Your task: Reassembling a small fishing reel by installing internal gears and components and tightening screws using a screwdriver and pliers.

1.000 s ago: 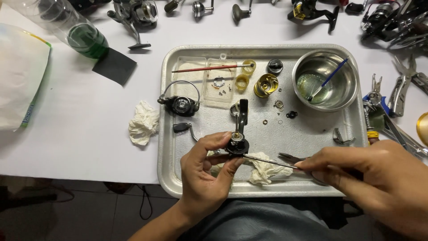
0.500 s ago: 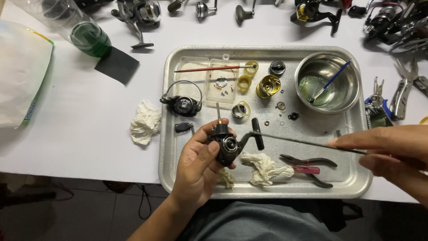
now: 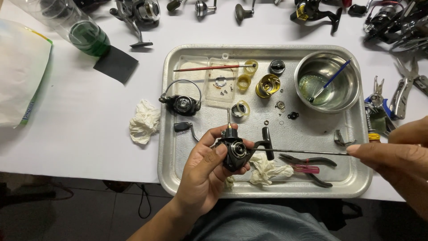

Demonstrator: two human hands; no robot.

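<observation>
I see my left hand point(image 3: 206, 172) curled around a small black fishing reel body with a thin upright shaft point(image 3: 233, 149), thumb laid across its front and fingers wrapped behind, holding it just above the near part of a rectangular silver metal tray point(image 3: 178, 178). My right hand point(image 3: 397, 154) sits well to the right, at the tray's right rim, fingertips pinched together on the end of a long thin dark metal rod point(image 3: 307, 152). The rod runs level to the left, and its far tip meets the reel body, so the reel sits between my two hands, in the left one and only reached by the tool from the right.

Under the reel lies a crumpled white tissue point(image 3: 265, 168), and just beside it a pair of red-handled pliers point(image 3: 307, 166). Farther back on the tray I see a round steel bowl holding clear liquid and a blue-handled brush point(image 3: 327, 82), a gold-coloured spool point(image 3: 267, 85), and a black rotor with a wire bail arm point(image 3: 182, 102). Another crumpled tissue point(image 3: 144, 121) rests on the white table, left of the tray.
</observation>
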